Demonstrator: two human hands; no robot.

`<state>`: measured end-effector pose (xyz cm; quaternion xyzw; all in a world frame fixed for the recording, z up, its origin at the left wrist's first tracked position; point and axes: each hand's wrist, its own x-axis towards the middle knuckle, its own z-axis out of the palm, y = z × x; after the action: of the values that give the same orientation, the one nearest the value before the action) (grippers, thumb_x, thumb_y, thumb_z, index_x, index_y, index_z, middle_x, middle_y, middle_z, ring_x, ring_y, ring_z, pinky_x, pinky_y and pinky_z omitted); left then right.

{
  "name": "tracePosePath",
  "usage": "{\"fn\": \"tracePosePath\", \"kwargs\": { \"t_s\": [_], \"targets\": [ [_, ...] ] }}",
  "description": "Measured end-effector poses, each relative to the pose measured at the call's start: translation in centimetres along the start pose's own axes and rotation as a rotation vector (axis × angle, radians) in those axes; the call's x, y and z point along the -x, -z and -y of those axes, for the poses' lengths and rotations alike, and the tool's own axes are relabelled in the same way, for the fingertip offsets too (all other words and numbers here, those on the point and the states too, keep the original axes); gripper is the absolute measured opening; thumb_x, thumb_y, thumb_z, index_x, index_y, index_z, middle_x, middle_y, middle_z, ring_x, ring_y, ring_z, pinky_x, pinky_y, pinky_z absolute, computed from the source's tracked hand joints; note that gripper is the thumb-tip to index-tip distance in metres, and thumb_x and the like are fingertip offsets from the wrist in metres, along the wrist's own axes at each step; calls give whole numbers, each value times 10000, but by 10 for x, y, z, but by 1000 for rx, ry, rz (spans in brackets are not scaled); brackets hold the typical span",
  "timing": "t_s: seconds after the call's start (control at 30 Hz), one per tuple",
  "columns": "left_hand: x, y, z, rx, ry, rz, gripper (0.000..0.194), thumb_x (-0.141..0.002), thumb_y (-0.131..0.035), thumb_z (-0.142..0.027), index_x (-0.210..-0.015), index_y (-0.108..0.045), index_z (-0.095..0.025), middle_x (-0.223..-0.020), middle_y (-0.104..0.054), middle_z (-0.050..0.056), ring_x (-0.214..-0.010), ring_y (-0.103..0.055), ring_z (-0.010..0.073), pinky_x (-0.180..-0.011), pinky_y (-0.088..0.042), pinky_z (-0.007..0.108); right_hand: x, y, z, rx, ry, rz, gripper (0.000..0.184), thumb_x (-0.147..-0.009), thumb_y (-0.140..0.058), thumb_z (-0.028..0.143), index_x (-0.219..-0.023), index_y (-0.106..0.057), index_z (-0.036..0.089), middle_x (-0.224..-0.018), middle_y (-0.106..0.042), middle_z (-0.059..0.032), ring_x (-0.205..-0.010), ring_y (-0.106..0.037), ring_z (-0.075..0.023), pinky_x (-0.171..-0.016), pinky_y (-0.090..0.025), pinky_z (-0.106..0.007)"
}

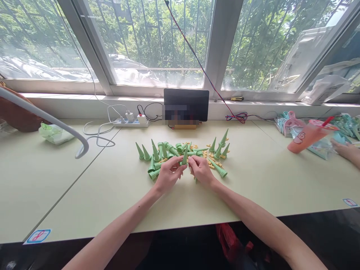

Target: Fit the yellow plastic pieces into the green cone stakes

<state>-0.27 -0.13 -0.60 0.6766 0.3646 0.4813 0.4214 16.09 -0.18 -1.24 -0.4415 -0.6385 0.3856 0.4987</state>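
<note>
Pointing upward, a green plastic watering spike (185, 155) is gripped between the fingers and thumb of my left hand (169, 173). My right hand (201, 170) is closed in a pinch right beside that spike; whatever its fingertips hold is hidden. Around and behind both hands lies a heap of green spikes (155, 152), some standing and some on their sides. Small yellow valve pieces (211, 164) are scattered among them. At the right of the heap stand several green spikes (218, 151) with yellow pieces showing at their sides.
Behind the heap a dark tablet (186, 107) leans on a stand. A power strip (132, 123) with cables is to its left. A white curved arm (56, 122) reaches in from the left. On the right are an orange drink cup (308, 138), bagged items (289, 123) and another person's hand (344, 150).
</note>
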Motion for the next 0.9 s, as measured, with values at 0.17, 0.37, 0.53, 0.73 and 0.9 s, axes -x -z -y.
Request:
{"fn": "tracePosePath", "kwargs": {
  "t_s": [0.17, 0.37, 0.53, 0.73, 0.9],
  "targets": [
    [0, 1, 2, -26, -74, 36, 268, -884, -643, -326, -1116, -710, -208, -925, -603, 49, -630, -553, 95, -547, -584, 254, -3, -1, 0, -214, -121, 53, 384, -909, -481, 411, -595, -389, 211, -458, -319, 81, -364, -303, -64, -389, -270, -224],
    [-3, 1, 1, 28, -52, 46, 272, -920, -593, -358, -1086, -707, -177, -907, -626, 52, -627, -619, 111, -558, -587, 266, -4, -2, 4, -407, -222, 80, 366, -862, -526, 399, -592, -354, 220, -485, -251, 99, -326, -271, -48, -332, -157, -206],
    [-4, 3, -2, 46, 16, 47, 278, -910, -606, -386, -1011, -708, -148, -808, -627, 39, -557, -610, 107, -499, -539, 245, -3, -3, 4, -341, -168, 83, 396, -885, -532, 429, -593, -373, 215, -461, -276, 94, -330, -305, -57, -340, -194, -212],
    [-4, 4, -10, 56, 100, 47, 304, -877, -641, -435, -920, -690, -138, -683, -619, 14, -473, -582, 105, -437, -484, 231, -2, -2, 1, -222, -104, 92, 428, -929, -497, 476, -607, -406, 210, -426, -328, 87, -344, -326, -69, -383, -271, -226],
    [-3, 6, -16, 16, 162, 68, 348, -865, -637, -489, -846, -649, -142, -593, -573, -17, -419, -538, 90, -419, -413, 213, 0, -1, -1, -137, -45, 96, 436, -955, -474, 481, -620, -442, 203, -453, -385, 66, -391, -356, -82, -435, -316, -237]
  ]
}}
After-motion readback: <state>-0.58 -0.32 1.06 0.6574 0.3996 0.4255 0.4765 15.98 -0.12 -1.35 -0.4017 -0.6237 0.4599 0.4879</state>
